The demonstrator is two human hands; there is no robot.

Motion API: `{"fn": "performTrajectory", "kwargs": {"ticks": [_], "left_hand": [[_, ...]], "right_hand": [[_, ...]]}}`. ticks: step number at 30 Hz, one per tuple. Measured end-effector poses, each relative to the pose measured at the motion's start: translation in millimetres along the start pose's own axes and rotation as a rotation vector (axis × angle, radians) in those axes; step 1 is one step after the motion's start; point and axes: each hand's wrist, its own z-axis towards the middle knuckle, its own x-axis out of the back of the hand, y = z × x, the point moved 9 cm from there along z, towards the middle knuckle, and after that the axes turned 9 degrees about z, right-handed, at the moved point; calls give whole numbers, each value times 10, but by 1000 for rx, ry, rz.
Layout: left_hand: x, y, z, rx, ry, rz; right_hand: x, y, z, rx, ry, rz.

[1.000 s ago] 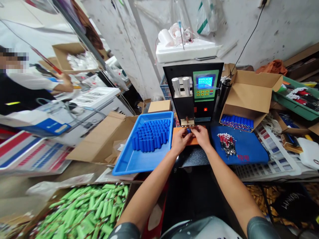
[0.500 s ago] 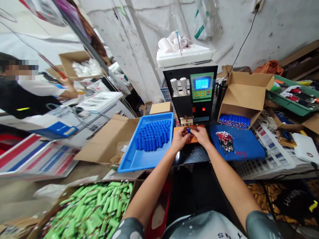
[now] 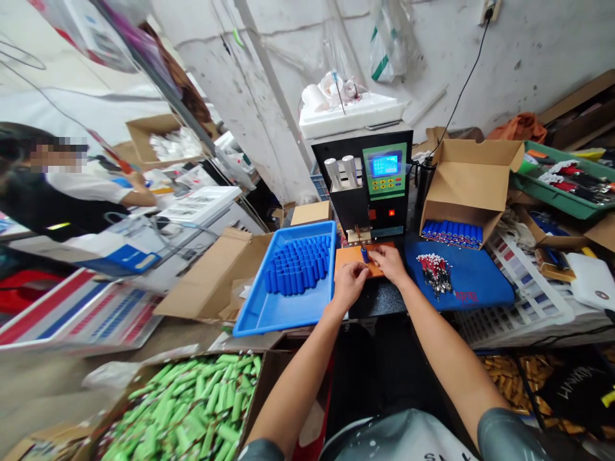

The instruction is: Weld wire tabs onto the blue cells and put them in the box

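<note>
A blue battery cell [image 3: 364, 255] stands upright on the orange block [image 3: 346, 255], just in front of the spot welder's [image 3: 359, 235] electrode tips. My right hand [image 3: 388, 262] is closed at the cell's right side, thumb and forefinger against it. Lower and to the left, my left hand [image 3: 350, 283] is pinched closed near the block's front edge; whatever its fingertips hold is too small to make out. Many similar cells [image 3: 298, 266] stand upright in the blue tray [image 3: 254, 314] to my left. Red and black wire leads with white ends [image 3: 434, 272] lie in a bundle on a blue mat [image 3: 485, 275].
An open cardboard box [image 3: 468, 186] with blue cells stands at the right, beside a green bin [image 3: 567, 202] of wires. Green wrapped cells [image 3: 192, 410] fill a box at lower left. A co-worker [image 3: 62, 186] sits at a bench on the far left.
My left hand has drawn back from the cell, toward me. My right hand stays at the cell, which now shows more fully. The view has shifted slightly.
</note>
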Motion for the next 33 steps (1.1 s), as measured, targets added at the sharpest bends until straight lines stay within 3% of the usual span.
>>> {"fn": "performTrajectory", "kwargs": {"ticks": [15, 22, 33], "left_hand": [[-30, -29, 21, 73, -60, -205], [135, 155, 105, -88, -23, 72], [118, 226, 165, -219, -124, 179]], "right_hand": [[-43, -33, -43, -41, -111, 37], [-98, -34, -46, 9, -186, -73], [-149, -81, -76, 39, -226, -157]]}}
